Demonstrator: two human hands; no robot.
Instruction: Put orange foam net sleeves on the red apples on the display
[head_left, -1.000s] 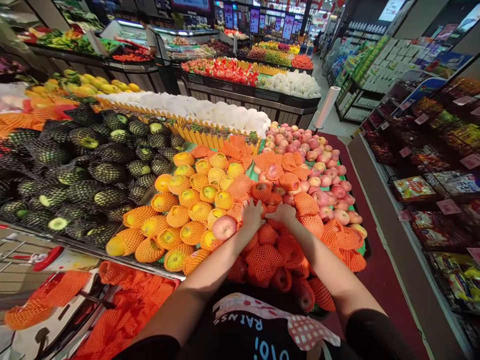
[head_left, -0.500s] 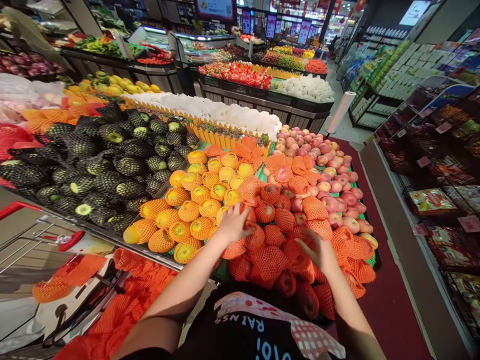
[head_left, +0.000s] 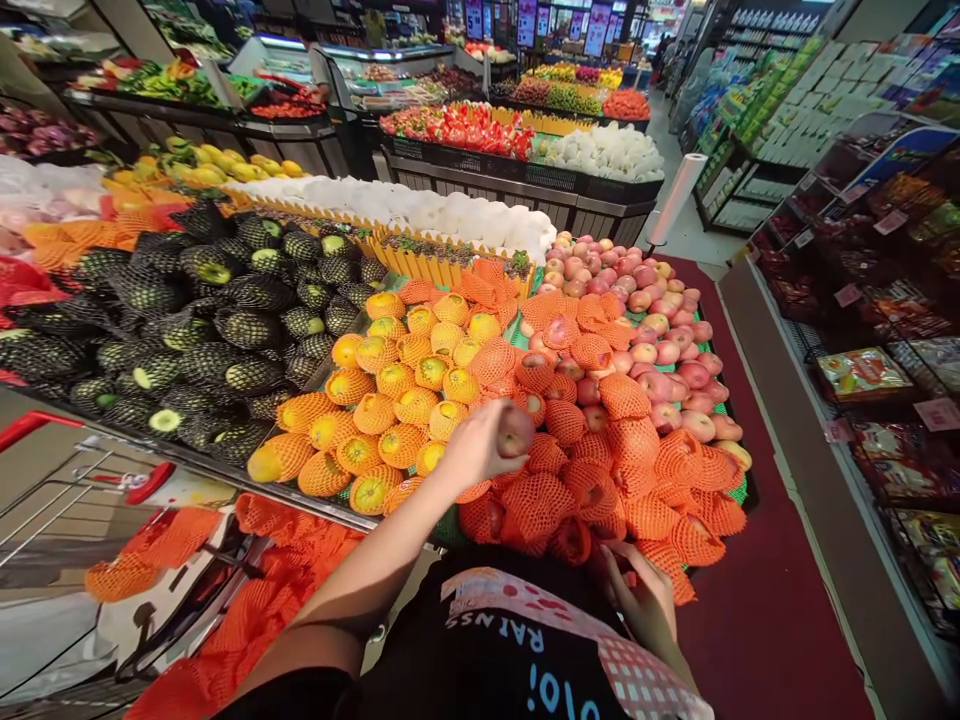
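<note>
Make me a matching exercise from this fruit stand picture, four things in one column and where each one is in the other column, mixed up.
Things:
1. bare pinkish-red apple
2. dark green fruit in black foam netting
3. yellow fruit in orange foam netting
4. loose pile of empty orange foam nets

Places:
A. in the cart at lower left
B. held in the left hand
C. left section of the display
D. middle section, between the dark fruit and the apples

Pairs: 1-B, 2-C, 3-D, 4-A
</note>
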